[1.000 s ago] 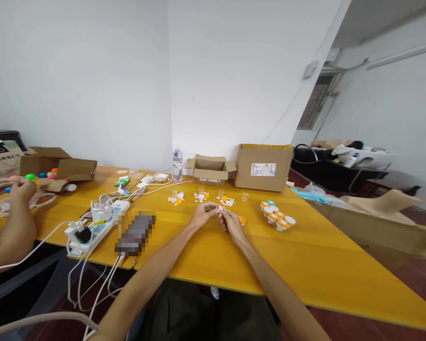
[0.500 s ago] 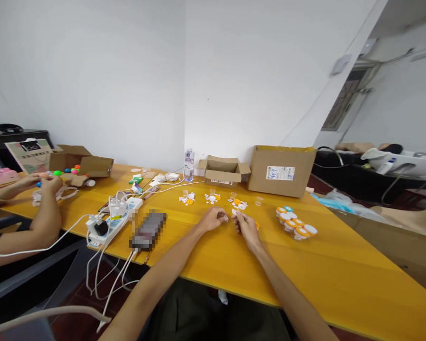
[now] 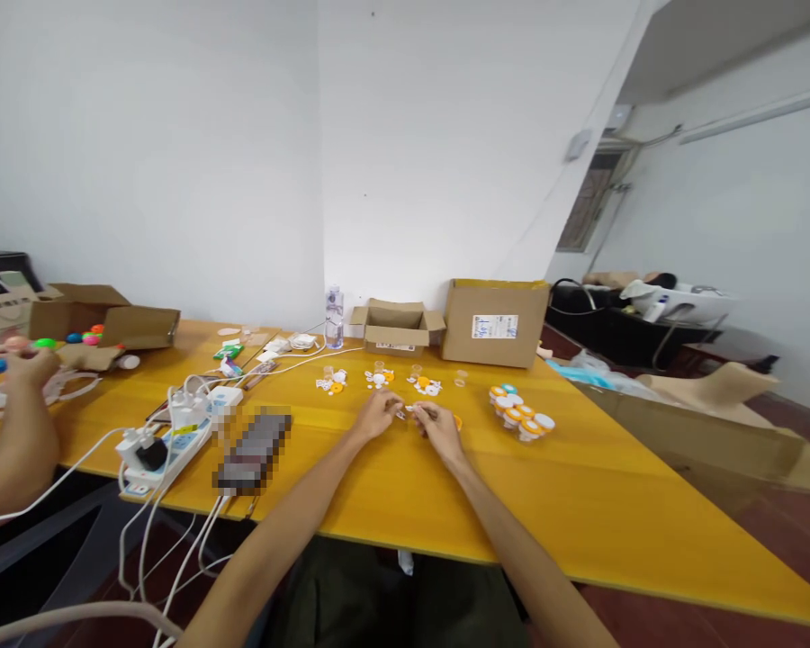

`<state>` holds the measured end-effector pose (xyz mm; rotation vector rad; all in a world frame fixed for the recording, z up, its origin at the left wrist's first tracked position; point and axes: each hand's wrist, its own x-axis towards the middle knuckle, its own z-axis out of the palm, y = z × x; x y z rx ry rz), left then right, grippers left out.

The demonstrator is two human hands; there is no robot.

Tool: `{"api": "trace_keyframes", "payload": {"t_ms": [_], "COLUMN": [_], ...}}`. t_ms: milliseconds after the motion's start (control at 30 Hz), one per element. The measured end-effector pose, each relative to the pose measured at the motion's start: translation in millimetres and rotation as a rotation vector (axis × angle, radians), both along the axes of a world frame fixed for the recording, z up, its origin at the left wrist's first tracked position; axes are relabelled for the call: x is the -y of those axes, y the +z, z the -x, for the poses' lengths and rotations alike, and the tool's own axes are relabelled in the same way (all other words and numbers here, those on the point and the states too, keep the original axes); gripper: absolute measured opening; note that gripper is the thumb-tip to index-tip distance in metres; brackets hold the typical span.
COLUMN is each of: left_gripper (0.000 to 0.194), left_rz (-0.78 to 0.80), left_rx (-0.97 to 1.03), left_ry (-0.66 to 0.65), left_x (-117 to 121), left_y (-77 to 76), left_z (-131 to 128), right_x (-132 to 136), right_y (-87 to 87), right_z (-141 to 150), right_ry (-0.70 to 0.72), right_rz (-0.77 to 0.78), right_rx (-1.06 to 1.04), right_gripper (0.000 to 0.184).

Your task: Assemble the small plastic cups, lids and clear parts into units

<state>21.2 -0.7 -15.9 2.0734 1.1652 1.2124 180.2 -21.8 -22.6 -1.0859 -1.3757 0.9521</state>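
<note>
My left hand (image 3: 380, 415) is closed, its fingertips pinching a small white piece (image 3: 400, 414). Close by on the right, my right hand (image 3: 437, 428) pinches another small white plastic piece (image 3: 409, 409). The exact kind of both pieces is too small to make out. An orange round part (image 3: 458, 422) lies beside my right hand, partly hidden by it. Beyond the hands are small piles of white and orange plastic parts (image 3: 424, 385) with little clear cups, and a separate clear cup (image 3: 460, 379). To the right stands a cluster of clear containers with white, orange and teal tops (image 3: 521, 414).
Behind the parts stand an open cardboard box (image 3: 398, 326), a larger closed box (image 3: 494, 324) and a water bottle (image 3: 334, 319). A power strip (image 3: 195, 434) with cables and a blurred phone (image 3: 253, 450) lie left. Another person's hand (image 3: 31, 364) handles coloured balls at far left.
The view has turned to the right, so the table's contents appear further left. My hands have come slightly closer together, each still pinching a small white piece.
</note>
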Motion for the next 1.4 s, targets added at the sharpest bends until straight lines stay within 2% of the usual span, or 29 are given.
{"api": "trace_keyframes", "payload": {"t_ms": [200, 367, 533, 667, 1100, 1267, 1400], "left_gripper": [0.021, 0.02, 0.02, 0.02, 0.027, 0.035, 0.038], "left_rz": [0.142, 0.194, 0.146, 0.119, 0.238, 0.332, 0.379], "left_rx": [0.165, 0.21, 0.227, 0.215, 0.325, 0.486, 0.552], "left_ry": [-0.151, -0.139, -0.115, -0.099, -0.175, -0.304, -0.332], "left_x": [1, 3, 7, 11, 5, 6, 9], "left_y": [6.3, 10.0, 18.8, 23.2, 12.2, 9.7, 12.9], "left_z": [-4, -2, -2, -4, -5, -8, -9], "right_x": [-1, 2, 3, 3, 3, 2, 4], "right_y": [1.7, 4.4, 4.7, 5.1, 3.1, 2.6, 4.3], "right_z": [0, 1, 2, 2, 1, 0, 2], "right_ry": [0.058, 0.105, 0.075, 0.072, 0.067, 0.101, 0.114], "right_rz": [-0.025, -0.028, -0.008, -0.024, -0.103, -0.054, -0.01], "right_rx": [-0.068, -0.107, -0.142, -0.063, 0.144, 0.134, 0.092], "right_gripper": [0.038, 0.034, 0.039, 0.043, 0.051, 0.051, 0.052]}}
